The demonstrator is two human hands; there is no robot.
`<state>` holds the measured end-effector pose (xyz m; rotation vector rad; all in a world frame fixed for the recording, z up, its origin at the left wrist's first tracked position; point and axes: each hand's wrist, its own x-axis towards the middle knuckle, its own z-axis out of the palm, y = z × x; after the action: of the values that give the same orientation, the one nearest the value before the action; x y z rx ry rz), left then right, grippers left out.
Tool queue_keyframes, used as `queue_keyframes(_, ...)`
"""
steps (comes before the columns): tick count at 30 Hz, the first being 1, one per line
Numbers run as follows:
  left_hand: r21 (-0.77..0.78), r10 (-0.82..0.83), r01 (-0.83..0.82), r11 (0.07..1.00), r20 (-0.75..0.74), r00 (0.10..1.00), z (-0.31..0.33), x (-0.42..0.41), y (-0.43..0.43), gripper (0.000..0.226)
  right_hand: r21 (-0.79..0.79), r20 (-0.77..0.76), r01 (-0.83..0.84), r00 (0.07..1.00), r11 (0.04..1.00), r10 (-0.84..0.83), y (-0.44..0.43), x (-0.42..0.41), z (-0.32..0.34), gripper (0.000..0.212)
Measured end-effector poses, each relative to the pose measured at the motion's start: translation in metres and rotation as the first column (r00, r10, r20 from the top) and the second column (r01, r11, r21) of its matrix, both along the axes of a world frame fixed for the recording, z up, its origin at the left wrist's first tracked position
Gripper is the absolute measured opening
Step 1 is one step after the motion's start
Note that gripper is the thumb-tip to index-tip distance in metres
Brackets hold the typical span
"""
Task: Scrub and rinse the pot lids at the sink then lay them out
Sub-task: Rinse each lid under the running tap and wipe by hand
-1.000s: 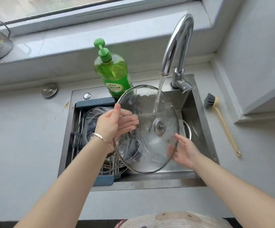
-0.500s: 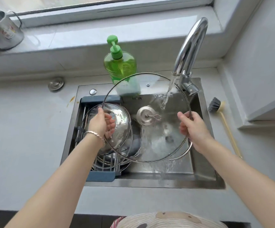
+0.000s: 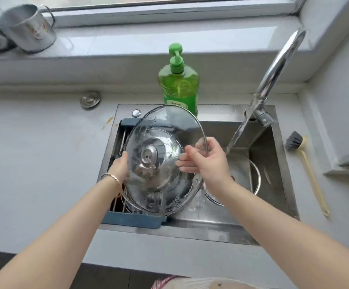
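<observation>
Glass pot lid [image 3: 161, 130], round, wet and steel-rimmed, sits tilted between the hands. The left hand [image 3: 119, 167] grasps one edge and the right hand [image 3: 207, 161] the opposite edge. The water stream [image 3: 238, 134] falls just right of the right hand.

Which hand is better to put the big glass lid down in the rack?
Probably the left hand: it holds the glass lid at the edge right above the rack. The right hand grips the far rim, nearer the running water.
</observation>
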<state>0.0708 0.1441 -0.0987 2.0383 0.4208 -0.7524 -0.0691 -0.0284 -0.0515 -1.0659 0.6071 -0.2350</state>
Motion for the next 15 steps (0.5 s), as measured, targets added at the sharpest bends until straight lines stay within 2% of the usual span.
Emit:
queue_keyframes(3,0.059,-0.101,0.098,0.993,0.057,0.993,-0.002,0.005,0.014,0.042,0.096,-0.033,0.019,0.999,0.995,-0.016,0.018,0.018,-0.019,0.019)
queue_keyframes(4,0.068,-0.129,0.126,0.99,0.041,0.991,-0.007,0.006,0.02,0.046,0.115,-0.047,0.03,0.999,0.993,-0.024,0.023,0.022,-0.026,0.019)
queue_keyframes(7,0.075,-0.185,0.186,0.98,-0.016,0.983,-0.024,0.005,0.033,0.079,0.107,-0.078,0.055,0.996,0.993,-0.047,0.03,0.025,-0.044,0.019)
queue_keyframes(11,0.081,-0.263,0.258,0.963,0.07,0.962,-0.011,-0.017,0.023,0.054,0.059,-0.112,-0.002,0.994,0.998,0.008,0.039,0.022,-0.062,0.018)
queue_keyframes(15,0.121,-0.326,0.306,0.944,0.209,0.922,-0.015,-0.033,0.013,0.058,-0.048,-0.11,-0.161,0.982,0.986,0.155,0.056,0.031,-0.071,0.017)
